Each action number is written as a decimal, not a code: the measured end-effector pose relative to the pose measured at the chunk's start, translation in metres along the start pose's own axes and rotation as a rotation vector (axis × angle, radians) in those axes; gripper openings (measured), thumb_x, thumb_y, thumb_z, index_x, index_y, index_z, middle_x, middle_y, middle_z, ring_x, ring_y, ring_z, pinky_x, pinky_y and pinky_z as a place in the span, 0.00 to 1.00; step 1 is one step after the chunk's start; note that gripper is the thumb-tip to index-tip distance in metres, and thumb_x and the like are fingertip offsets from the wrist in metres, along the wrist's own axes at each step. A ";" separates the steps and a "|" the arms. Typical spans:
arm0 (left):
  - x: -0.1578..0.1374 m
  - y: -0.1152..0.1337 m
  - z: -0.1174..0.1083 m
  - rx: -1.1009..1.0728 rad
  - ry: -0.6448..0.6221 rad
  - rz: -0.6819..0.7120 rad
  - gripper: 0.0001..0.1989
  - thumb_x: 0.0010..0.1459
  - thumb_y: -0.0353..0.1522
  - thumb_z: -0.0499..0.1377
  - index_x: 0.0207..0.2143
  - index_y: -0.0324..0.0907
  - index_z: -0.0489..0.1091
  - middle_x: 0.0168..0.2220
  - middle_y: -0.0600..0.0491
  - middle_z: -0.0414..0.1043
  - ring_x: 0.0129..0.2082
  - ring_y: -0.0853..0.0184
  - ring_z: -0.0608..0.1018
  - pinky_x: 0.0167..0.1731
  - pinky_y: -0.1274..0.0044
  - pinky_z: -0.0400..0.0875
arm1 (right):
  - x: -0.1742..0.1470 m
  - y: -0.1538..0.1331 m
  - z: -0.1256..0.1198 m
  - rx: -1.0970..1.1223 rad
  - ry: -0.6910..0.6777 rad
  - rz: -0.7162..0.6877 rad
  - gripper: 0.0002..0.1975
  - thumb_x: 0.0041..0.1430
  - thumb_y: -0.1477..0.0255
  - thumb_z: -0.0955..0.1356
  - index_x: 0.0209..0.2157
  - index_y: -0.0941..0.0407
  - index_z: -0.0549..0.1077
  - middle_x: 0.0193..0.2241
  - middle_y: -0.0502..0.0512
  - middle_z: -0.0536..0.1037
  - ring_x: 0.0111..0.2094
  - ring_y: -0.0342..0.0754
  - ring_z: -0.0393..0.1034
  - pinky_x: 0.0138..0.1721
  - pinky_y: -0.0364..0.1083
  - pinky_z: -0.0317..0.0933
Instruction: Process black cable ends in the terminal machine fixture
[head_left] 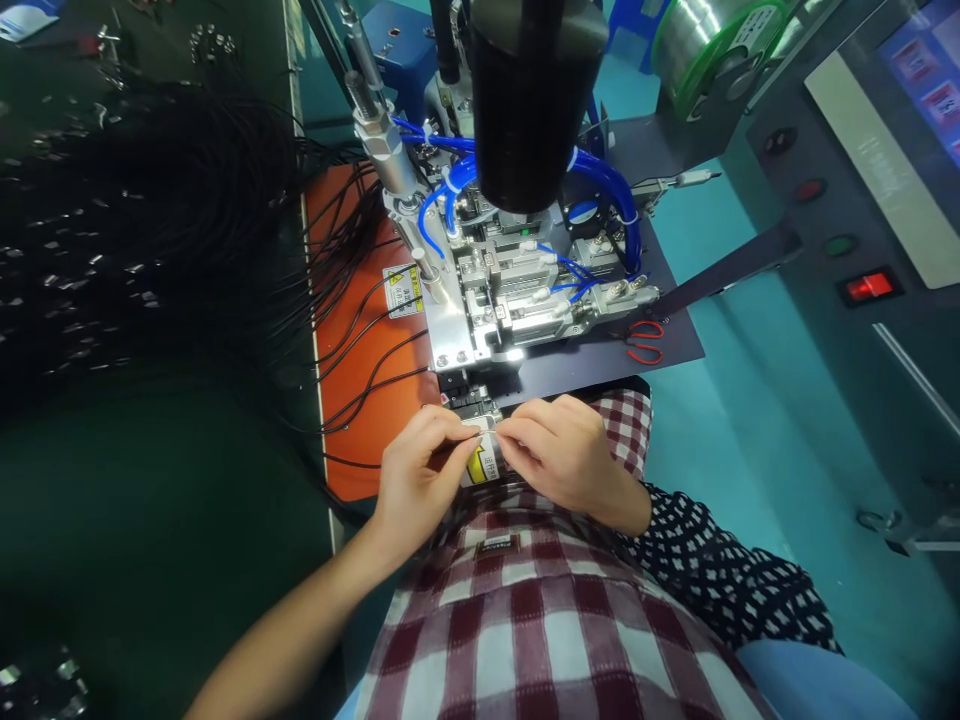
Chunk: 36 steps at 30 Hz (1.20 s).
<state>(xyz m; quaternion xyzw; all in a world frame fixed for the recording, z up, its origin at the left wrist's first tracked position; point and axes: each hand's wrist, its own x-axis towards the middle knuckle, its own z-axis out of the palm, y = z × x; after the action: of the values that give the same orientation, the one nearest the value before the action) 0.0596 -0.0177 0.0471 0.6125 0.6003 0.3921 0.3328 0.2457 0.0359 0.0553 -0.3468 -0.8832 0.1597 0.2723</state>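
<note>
My left hand [420,470] is closed in a pinch, thumb against fingers. A black cable [352,462] runs from the left into that hand. From its fingertips a thin pale wire end [487,432] reaches across to my right hand [559,452], which pinches the other side. Both hands are close together, just in front of the metal machine [487,290] with its blue air tubes. Under the fingertips lies a yellow and white warning label [482,465]. My fingers hide most of the wire's detail.
A big bundle of black cables [172,200] covers the left bench, some crossing the orange plate [352,400]. Red-handled scissors [646,342] lie right of the machine. A black cylinder [536,110] hangs above it. A wire spool [712,45] and a control cabinet [862,215] stand rightward.
</note>
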 end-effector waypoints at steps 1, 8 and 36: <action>0.000 0.000 0.000 -0.005 0.007 -0.001 0.03 0.58 0.27 0.60 0.34 0.42 0.74 0.33 0.53 0.69 0.34 0.69 0.73 0.34 0.77 0.70 | -0.001 -0.001 0.001 0.005 0.017 -0.005 0.09 0.64 0.73 0.65 0.30 0.57 0.75 0.27 0.51 0.78 0.27 0.43 0.67 0.30 0.46 0.54; -0.001 0.002 0.000 0.054 0.042 0.084 0.04 0.58 0.25 0.60 0.34 0.42 0.72 0.33 0.54 0.69 0.34 0.71 0.73 0.34 0.79 0.69 | -0.005 0.002 0.009 0.259 0.093 0.125 0.05 0.61 0.73 0.67 0.32 0.56 0.76 0.28 0.51 0.79 0.27 0.42 0.69 0.31 0.45 0.60; 0.001 0.004 -0.005 0.106 -0.069 0.118 0.06 0.61 0.26 0.57 0.40 0.42 0.71 0.36 0.52 0.69 0.37 0.69 0.73 0.37 0.77 0.69 | -0.003 -0.009 0.026 1.043 0.034 0.732 0.05 0.54 0.70 0.71 0.28 0.58 0.74 0.24 0.50 0.73 0.20 0.39 0.63 0.20 0.41 0.57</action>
<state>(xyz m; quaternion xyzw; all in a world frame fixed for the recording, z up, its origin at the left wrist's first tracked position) 0.0570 -0.0173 0.0532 0.6766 0.5713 0.3576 0.2966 0.2271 0.0252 0.0377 -0.4504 -0.5094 0.6458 0.3472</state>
